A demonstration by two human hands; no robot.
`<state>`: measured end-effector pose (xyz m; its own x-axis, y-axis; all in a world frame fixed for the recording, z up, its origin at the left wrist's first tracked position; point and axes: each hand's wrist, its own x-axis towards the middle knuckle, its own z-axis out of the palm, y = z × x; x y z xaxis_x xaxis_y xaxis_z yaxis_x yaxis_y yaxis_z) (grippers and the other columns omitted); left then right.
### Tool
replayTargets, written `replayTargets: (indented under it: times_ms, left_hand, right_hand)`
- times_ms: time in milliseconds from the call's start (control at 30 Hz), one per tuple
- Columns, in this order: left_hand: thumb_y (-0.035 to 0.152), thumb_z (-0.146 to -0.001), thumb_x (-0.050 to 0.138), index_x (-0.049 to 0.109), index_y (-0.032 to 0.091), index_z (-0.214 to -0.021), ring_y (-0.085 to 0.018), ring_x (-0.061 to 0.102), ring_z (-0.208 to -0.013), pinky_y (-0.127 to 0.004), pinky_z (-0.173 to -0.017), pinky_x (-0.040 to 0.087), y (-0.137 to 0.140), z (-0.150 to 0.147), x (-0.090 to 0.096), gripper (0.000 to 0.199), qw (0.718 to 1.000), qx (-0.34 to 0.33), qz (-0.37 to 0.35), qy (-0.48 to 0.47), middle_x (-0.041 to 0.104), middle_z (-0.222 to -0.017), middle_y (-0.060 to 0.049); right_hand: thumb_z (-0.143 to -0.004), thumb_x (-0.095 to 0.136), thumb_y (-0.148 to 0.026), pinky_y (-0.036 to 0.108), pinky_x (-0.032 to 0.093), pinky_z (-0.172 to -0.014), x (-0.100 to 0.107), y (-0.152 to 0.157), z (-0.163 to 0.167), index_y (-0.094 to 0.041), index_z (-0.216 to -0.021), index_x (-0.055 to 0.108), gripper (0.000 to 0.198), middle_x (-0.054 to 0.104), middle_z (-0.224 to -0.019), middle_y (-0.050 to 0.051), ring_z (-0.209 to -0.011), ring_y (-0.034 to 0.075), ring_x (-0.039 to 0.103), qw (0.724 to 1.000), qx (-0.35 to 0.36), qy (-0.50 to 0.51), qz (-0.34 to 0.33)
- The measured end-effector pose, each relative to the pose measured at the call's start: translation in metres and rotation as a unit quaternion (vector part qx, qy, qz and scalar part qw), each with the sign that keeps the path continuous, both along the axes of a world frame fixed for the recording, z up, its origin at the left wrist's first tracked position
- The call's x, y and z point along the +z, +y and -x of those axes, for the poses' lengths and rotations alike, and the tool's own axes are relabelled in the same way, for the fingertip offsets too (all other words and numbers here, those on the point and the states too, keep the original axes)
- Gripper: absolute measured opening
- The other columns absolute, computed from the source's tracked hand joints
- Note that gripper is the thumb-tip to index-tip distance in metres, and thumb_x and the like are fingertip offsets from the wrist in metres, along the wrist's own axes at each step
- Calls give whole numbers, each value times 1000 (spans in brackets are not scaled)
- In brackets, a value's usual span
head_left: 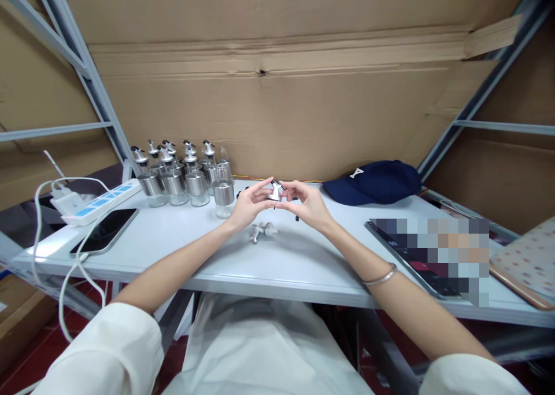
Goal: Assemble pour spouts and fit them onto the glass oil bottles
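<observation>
A small silver pourer cap (274, 193) with a black tip is held between my two hands, above the middle of the white table. My left hand (250, 205) pinches its left side with thumb and fingers. On the other side, the fingers of my right hand (310, 205) close on the same cap near its black lever. Below them, loose silver pourer parts (262, 231) lie on the tabletop. Small black pieces (297, 217) sit behind my hands, partly hidden. An uncapped glass bottle (224, 194) with a steel sleeve stands just left of my left hand.
Several capped bottles (174, 184) stand in a group at the back left. A power strip (104, 201) with white cables and a phone (105, 231) lie on the left. To the right are a navy cap (377, 182) and a tablet (416, 262). Cardboard (303, 111) walls the back.
</observation>
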<state>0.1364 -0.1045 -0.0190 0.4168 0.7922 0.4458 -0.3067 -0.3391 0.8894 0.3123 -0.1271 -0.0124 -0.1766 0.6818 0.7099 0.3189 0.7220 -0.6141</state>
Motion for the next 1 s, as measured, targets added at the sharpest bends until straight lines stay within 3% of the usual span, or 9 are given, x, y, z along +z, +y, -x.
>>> replayTargets:
  times_ms: [333,633,800,1000]
  left_hand:
    - [24,-59,79,54,19,-123,-17,64,-85,-34,-82,50,2,2,2,68,1000,-7,9,4,68,-95,-6]
    - [24,-58,79,55,18,-121,-16,64,-84,-33,-81,50,0,2,2,67,1000,5,23,-2,68,-92,-5]
    - [25,-57,80,57,17,-116,-16,64,-82,-33,-79,51,0,1,0,64,1000,0,27,6,68,-90,-5]
    - [28,-58,79,56,17,-117,-17,64,-85,-33,-81,51,2,1,-2,65,1000,3,20,21,67,-89,-5]
  right_hand:
    - [-64,73,-48,35,48,-65,3,-1,2,-19,-98,63,45,62,-74,2,-64,15,54,998,25,48,27]
    - [-68,73,-40,35,50,-68,3,-4,2,-18,-101,64,41,64,-79,5,-66,15,57,1000,16,16,-17]
    - [-63,76,-43,34,51,-63,0,-1,0,-17,-92,66,41,64,-70,3,-58,14,55,999,20,35,19]
    - [-63,75,-47,38,53,-67,-1,-1,1,-18,-87,66,39,66,-70,4,-64,18,61,999,2,29,24]
